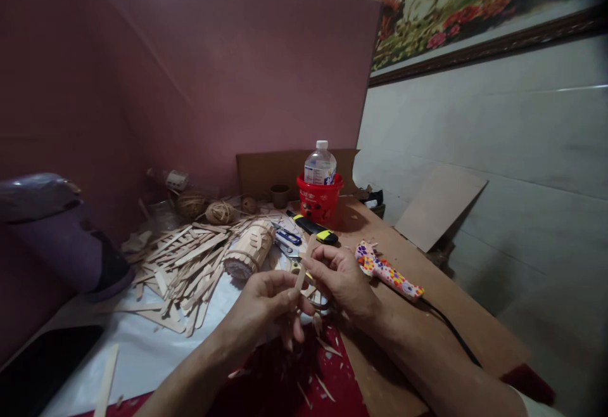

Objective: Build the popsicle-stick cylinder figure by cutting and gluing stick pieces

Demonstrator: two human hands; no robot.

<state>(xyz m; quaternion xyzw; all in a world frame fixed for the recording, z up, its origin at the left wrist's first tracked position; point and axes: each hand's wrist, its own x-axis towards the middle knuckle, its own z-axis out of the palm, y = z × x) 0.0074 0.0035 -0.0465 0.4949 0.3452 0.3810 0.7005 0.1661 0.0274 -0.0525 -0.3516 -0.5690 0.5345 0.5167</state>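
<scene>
A wooden craft stick (pixel 304 271) is held upright at a slant between my two hands. My left hand (pixel 270 303) pinches its lower end, with the other fingers loosely curled beneath. My right hand (pixel 339 274) grips the stick higher up between thumb and fingers. Just behind the hands are what look like scissors (pixel 295 266), partly hidden; I cannot tell whether my right hand touches them. Left of the hands lies a small barrel-shaped piece covered in wooden strips (pixel 251 249). A large heap of craft sticks (pixel 190 265) spreads further left.
Blue thread snips (pixel 287 234) and a black-and-yellow utility knife (pixel 313 227) lie behind. A red bucket (pixel 319 198) holds a plastic bottle (pixel 321 165). A flowered glue gun (pixel 387 271) with a cord lies right. Twine balls (pixel 220 212) sit at the back; wood slivers litter the red cloth (pixel 280 379).
</scene>
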